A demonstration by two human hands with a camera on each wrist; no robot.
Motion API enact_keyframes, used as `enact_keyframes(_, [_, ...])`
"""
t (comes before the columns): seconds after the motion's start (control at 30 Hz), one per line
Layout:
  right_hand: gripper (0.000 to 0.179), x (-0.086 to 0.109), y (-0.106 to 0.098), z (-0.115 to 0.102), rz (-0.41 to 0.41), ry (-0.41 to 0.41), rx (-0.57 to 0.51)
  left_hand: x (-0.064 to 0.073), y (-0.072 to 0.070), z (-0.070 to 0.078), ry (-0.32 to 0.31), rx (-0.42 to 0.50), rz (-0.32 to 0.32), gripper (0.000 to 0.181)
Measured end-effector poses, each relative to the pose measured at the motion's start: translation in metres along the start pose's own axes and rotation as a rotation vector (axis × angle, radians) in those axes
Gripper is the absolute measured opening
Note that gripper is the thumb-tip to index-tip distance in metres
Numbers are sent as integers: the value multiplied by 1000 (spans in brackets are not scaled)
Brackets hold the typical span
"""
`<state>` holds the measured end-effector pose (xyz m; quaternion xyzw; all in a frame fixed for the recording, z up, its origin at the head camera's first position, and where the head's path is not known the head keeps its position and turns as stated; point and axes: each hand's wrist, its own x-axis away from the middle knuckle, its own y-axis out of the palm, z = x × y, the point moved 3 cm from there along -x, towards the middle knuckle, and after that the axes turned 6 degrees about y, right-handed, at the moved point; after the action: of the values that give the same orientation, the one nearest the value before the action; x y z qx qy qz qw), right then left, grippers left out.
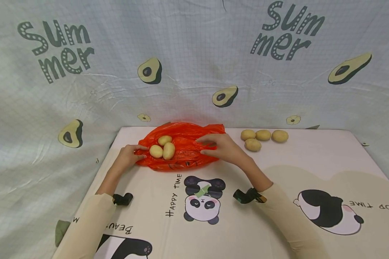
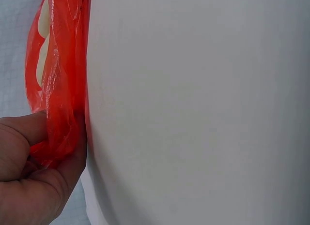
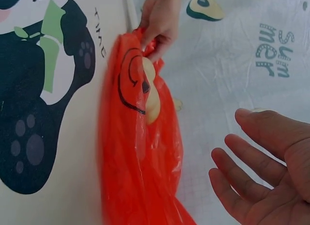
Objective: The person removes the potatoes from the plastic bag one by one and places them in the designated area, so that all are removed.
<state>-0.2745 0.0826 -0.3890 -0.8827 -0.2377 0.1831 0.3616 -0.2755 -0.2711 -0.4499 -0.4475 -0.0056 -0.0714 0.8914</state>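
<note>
A red plastic bag lies spread on the table with three potatoes at its left part. At the bag's left end my left hand pinches the thin plastic between thumb and fingers; the left wrist view shows the red film gripped there. My right hand hovers over the bag's right end, fingers spread and holding nothing. In the right wrist view, that hand is apart from the bag, which has a black smile-like line printed on its side.
Several loose potatoes sit in a cluster at the table's back, right of the bag. The table cover bears panda prints. Behind the table's back edge hangs a pale curtain with avocado and lettering prints.
</note>
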Motion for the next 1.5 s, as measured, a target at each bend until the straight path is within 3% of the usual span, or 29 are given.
enact_keyframes(0.73, [36,-24,14,-7,-9,-42,27,-2,1,0,-22,2,-5,35])
enact_keyframes(0.93, [36,-35,18,-10,-46,-49,21,-1,1,-1,-35,14,-6,36])
enact_keyframes(1.27, [36,-55,29,-12,-123,-134,37,-2,1,-1,-17,21,-4,36])
enact_keyframes(1.5, [35,-67,33,-12,-173,-128,31,-2,1,-1,-24,11,-9,35])
